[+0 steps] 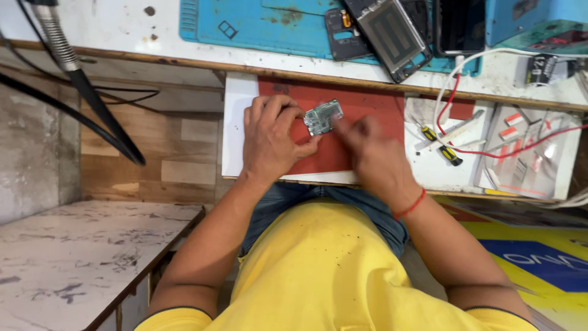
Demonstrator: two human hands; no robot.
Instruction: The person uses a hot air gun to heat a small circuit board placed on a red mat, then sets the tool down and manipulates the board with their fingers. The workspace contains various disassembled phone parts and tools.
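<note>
Now your left hand [271, 138] holds the small green rectangular circuit board [323, 116] by its left edge, fingers curled around it, just above the red rubber work mat [367, 104] on the white pull-out shelf [236, 122]. Your right hand [372, 150] is blurred, its fingertips touching the right side of the board; I cannot tell if they pinch it. Two yellow-and-black screwdrivers [442, 146] lie near, to the right.

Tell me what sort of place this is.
Probably a phone repair bench. The left hand holds a small circuit board over a red mat, with opened phones on a blue mat and a screwdriver nearby.
</note>
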